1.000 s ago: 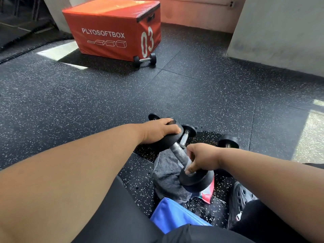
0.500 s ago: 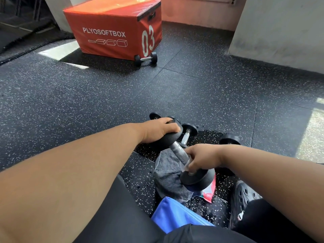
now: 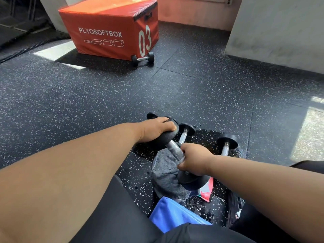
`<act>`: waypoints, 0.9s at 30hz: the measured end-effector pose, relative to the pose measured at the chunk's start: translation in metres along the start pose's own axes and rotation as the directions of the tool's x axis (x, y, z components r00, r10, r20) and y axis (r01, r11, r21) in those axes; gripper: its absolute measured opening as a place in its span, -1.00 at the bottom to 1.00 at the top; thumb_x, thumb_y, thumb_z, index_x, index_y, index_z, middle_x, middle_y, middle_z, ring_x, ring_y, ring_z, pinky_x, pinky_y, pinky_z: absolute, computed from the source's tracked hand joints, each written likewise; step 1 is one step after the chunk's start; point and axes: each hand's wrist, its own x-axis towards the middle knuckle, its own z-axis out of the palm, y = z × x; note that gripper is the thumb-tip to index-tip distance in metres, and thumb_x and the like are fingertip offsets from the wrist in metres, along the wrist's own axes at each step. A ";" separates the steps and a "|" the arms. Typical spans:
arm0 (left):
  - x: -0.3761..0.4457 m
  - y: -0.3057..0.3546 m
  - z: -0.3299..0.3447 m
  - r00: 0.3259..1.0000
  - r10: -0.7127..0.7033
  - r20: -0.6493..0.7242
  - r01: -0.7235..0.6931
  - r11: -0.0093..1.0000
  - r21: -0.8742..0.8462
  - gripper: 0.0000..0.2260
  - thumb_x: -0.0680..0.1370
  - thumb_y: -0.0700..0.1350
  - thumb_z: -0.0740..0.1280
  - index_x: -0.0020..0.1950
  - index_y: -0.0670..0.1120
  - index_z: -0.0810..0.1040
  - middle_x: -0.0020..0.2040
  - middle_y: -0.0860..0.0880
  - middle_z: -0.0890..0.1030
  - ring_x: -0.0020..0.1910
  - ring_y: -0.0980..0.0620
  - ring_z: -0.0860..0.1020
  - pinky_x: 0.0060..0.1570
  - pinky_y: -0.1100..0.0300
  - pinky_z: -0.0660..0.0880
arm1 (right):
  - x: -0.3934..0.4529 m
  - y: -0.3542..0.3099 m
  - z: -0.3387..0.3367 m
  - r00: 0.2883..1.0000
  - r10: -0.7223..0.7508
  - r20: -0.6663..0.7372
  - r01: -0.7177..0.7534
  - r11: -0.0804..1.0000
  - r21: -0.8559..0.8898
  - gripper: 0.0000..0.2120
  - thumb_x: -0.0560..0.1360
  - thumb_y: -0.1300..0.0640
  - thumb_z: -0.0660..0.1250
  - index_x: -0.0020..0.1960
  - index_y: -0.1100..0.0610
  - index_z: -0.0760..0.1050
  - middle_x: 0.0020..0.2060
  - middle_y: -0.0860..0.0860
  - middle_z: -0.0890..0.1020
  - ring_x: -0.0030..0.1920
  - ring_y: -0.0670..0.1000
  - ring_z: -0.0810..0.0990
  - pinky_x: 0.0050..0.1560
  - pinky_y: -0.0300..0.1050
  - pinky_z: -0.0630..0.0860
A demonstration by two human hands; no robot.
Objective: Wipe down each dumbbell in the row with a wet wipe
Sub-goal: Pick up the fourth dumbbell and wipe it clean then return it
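Speckled floor [image 3: 201,88], both hands gripping dumbbell [image 3: 172,148].

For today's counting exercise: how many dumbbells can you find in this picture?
5, perhaps more hidden: held dumbbell in both hands; one just beyond it; one farther right; an end behind the left hand; one by the orange box.

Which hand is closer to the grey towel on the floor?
Right. The right hand grips the handle just beside the grey towel; the left hand is farther, on the far weight head.
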 end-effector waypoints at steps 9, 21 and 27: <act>-0.004 0.000 0.004 1.000 0.030 -0.007 -0.030 0.999 0.016 -0.48 0.63 0.21 0.33 0.59 0.15 0.41 0.26 -0.02 0.48 0.17 -0.06 0.51 -0.08 0.28 0.40 | 0.013 0.011 -0.022 0.930 -0.099 0.355 0.088 0.995 0.045 -0.71 0.43 0.15 0.57 0.04 -0.06 0.52 0.03 -0.03 0.73 0.10 0.05 0.69 0.20 -0.01 0.60; -0.008 0.001 0.001 1.000 0.016 0.013 -0.016 1.000 0.014 -0.30 0.39 0.31 0.26 0.53 0.16 0.46 0.27 -0.03 0.55 0.18 -0.06 0.56 0.01 0.23 0.42 | 0.020 0.016 -0.008 0.946 -0.147 0.290 0.091 0.976 0.197 -0.42 0.38 0.22 0.57 0.33 -0.10 0.50 0.08 -0.09 0.71 0.13 -0.01 0.68 0.26 0.05 0.61; -0.006 0.002 0.000 0.999 0.011 0.030 -0.012 1.000 0.011 -0.36 0.47 0.30 0.30 0.55 0.19 0.43 0.30 -0.05 0.56 0.12 0.00 0.58 -0.04 0.20 0.44 | 0.024 0.024 -0.015 0.938 -0.162 0.307 0.062 0.948 0.312 -0.45 0.38 0.26 0.61 0.23 -0.13 0.50 -0.01 -0.06 0.74 0.06 0.02 0.74 0.18 0.09 0.67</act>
